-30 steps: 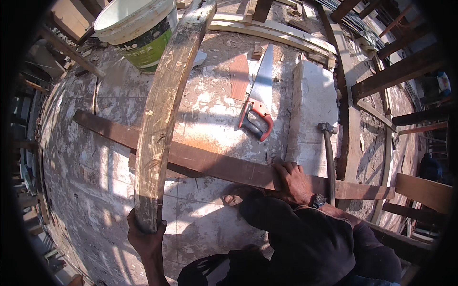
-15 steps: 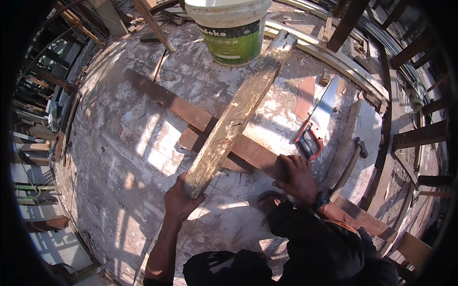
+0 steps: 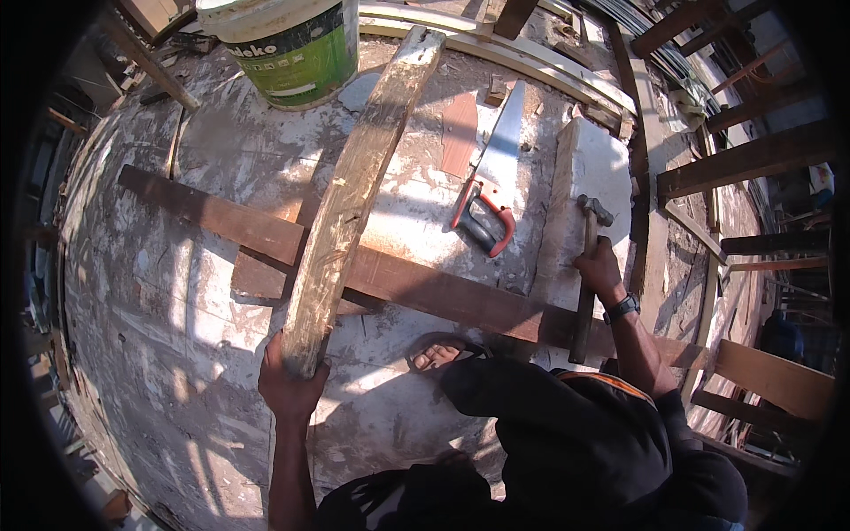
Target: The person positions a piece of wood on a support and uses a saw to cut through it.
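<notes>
My left hand point(image 3: 288, 382) grips the near end of a long pale weathered plank point(image 3: 359, 190) that runs away from me toward the bucket. This plank lies across a dark brown plank point(image 3: 425, 288) that crosses the platform from left to right. My right hand point(image 3: 599, 265) holds the handle of a hammer point(image 3: 589, 257), whose metal head rests on a white block point(image 3: 589, 168). A handsaw point(image 3: 489, 190) with a red and grey handle lies between the two hands. My sandalled foot point(image 3: 438, 354) stands by the dark plank.
A white and green bucket point(image 3: 288, 44) stands at the far edge. A reddish tile piece point(image 3: 459, 133) lies by the saw blade. The platform point(image 3: 150, 292) is stained, whitewashed boards. Timber framing and open gaps point(image 3: 735, 168) lie to the right; the left edge drops off.
My right hand left the dark plank and took hold of the hammer on the white block. The pale plank swung and now lies more upright across the dark plank.
</notes>
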`<action>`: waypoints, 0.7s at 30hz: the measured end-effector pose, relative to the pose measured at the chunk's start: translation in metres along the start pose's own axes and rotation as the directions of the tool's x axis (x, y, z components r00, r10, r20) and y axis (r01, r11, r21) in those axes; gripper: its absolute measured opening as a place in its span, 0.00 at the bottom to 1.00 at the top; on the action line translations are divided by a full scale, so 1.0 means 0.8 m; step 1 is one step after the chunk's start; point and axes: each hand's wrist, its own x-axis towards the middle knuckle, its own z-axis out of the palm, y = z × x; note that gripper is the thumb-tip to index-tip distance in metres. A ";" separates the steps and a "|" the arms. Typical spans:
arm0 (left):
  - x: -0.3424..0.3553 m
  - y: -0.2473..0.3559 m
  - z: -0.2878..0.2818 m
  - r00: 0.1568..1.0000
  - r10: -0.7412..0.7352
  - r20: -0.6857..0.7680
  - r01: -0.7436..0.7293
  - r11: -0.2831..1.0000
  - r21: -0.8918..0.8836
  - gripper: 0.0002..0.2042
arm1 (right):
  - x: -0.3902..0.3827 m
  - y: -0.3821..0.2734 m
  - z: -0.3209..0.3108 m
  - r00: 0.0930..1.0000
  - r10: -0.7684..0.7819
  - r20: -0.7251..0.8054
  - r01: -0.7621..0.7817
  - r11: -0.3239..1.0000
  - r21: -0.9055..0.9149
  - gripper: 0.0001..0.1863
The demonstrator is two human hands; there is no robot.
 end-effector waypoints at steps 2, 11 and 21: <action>0.004 0.010 -0.004 0.958 0.251 -0.138 -0.221 0.954 0.202 0.42 | -0.030 -0.037 -0.041 0.980 0.024 0.198 -0.126 0.846 0.518 0.21; 0.011 -0.009 -0.020 0.994 0.048 0.100 -0.061 0.990 0.129 0.36 | -0.127 -0.243 -0.055 0.780 -0.589 0.208 0.463 0.769 0.441 0.21; 0.008 -0.005 -0.017 0.992 0.011 0.123 -0.021 0.996 0.085 0.35 | -0.128 -0.292 -0.050 0.556 -0.818 -0.146 0.738 0.405 0.540 0.21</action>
